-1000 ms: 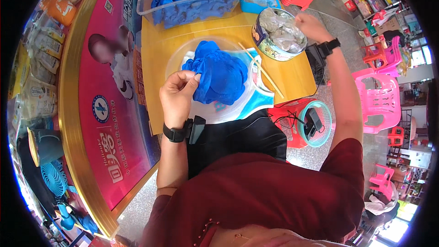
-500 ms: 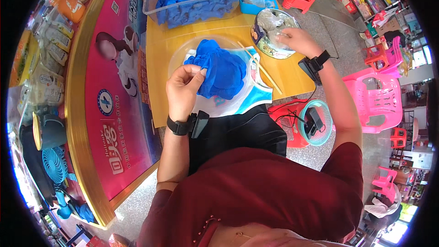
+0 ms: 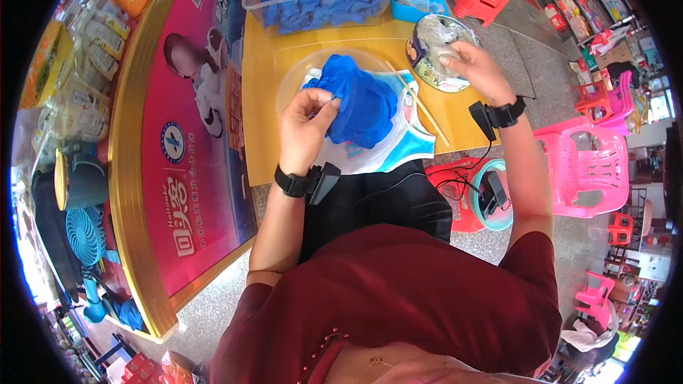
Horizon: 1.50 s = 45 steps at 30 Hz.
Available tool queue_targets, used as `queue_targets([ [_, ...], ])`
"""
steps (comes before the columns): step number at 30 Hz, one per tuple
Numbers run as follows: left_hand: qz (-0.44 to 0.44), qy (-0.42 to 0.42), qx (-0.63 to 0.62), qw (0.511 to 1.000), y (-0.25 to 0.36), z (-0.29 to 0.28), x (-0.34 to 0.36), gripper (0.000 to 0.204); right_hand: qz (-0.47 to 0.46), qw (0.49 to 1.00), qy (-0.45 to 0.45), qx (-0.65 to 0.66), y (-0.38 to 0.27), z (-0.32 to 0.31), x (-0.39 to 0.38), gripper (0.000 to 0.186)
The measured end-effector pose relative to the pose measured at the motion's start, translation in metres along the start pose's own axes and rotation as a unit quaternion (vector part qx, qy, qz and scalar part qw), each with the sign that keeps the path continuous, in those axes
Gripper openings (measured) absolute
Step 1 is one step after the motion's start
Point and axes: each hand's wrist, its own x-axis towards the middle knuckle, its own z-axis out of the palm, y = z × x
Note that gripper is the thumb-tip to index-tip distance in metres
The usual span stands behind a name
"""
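My left hand [image 3: 309,110] is closed, thumb and forefinger pinching the left edge of a bunch of thin blue cloth petals [image 3: 361,107]. Beneath the petals lies a white and light-blue cloth [image 3: 411,151], with the rim of a clear round basin [image 3: 286,89] showing behind it. To the right, my right hand [image 3: 482,71] is at the mouth of a round patterned tin [image 3: 421,67]. Its thumb and fingers pinch some of the greyish translucent film [image 3: 435,32] heaped in the tin; the film's exact kind is unclear.
Two thin wooden sticks [image 3: 425,108] lie slanting on the yellow table [image 3: 267,128]. A clear bin [image 3: 320,0] of blue petals and a blue tray [image 3: 404,11] stand at the back. Right of my lap are a turquoise basket [image 3: 501,217] and pink chair [image 3: 587,163]; a gold-edged counter [image 3: 135,242] is left.
The whole view has shifted slightly, moving the scene rightward. My left hand keeps its pinch on the blue petals, and my right hand stays at the tin, its fingers slightly nearer the rim.
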Motion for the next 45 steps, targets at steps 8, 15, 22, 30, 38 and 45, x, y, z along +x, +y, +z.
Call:
queue_targets([
  [8, -0.006, -0.006, -0.011, 1.0, 0.0, -0.002, 0.002, 0.011, 0.006, 0.842, 0.023, 0.539, 0.007, 0.03, -0.013, 0.031],
  [15, 0.002, -0.019, -0.002, 1.0, 0.002, 0.0, 0.002, 0.007, 0.032, 0.86, 0.1, 0.5, 0.018, 0.045, -0.017, 0.025],
  [22, -0.017, 0.0, -0.015, 1.0, -0.003, 0.002, 0.002, 0.009, 0.053, 0.942, 0.127, 0.306, 0.011, 0.048, -0.026, 0.031],
  [30, 0.076, 0.101, 0.179, 0.976, -0.004, 0.012, -0.001, 0.01, 0.037, 0.951, -0.034, 0.304, -0.036, 0.159, -0.044, 0.033],
  [38, 0.234, 0.102, 0.294, 0.921, 0.003, 0.01, -0.002, 0.008, -0.007, 0.933, 0.037, 0.358, -0.037, 0.206, -0.023, 0.036],
  [45, 0.16, 0.036, 0.183, 0.969, -0.001, 0.008, -0.001, 0.009, 0.018, 0.939, 0.02, 0.344, -0.041, 0.203, -0.023, 0.03],
])
